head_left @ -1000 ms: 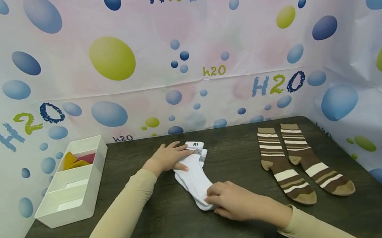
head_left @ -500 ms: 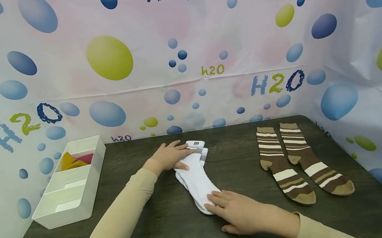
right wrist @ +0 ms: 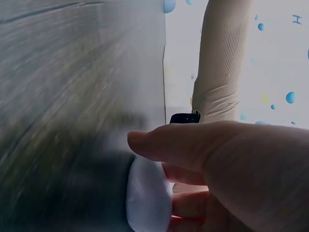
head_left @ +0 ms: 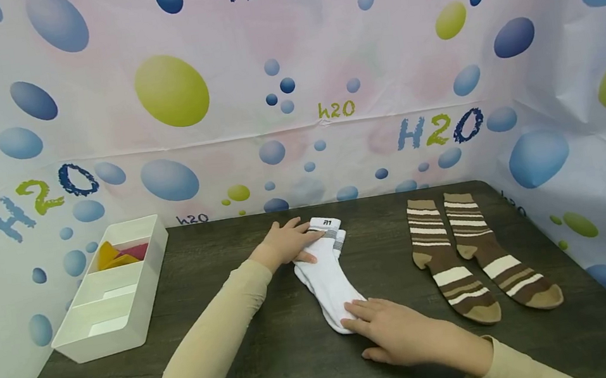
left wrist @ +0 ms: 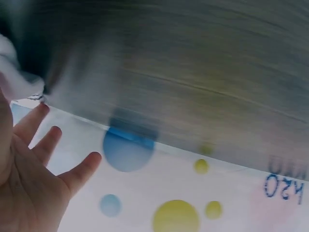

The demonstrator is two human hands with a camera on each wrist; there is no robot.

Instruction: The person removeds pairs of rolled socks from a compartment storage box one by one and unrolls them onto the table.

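A pair of white socks [head_left: 326, 275], one laid over the other, lies mid-table with the cuffs at the back and toes toward the front. My left hand [head_left: 287, 243] rests on the cuff end with spread, straight fingers. In the left wrist view, fingers of that hand [left wrist: 36, 179] reach beside the white cloth [left wrist: 17, 77]. At the toe end, my right hand [head_left: 405, 331] lays straight fingertips on the upper sock. From the right wrist, the rounded white toe [right wrist: 148, 198] shows below the thumb [right wrist: 159, 142].
Two brown striped socks [head_left: 474, 249] lie side by side on the right of the dark table [head_left: 281, 370]. On the left stands a white divided box [head_left: 146, 305], with folded yellow [head_left: 110, 256] and dark pink cloth [head_left: 135, 252] in its rear compartment.
The right hand has let go of its pinch on the toe and now lies with straighter fingers on it. Both hands and the white socks have since shifted right together.
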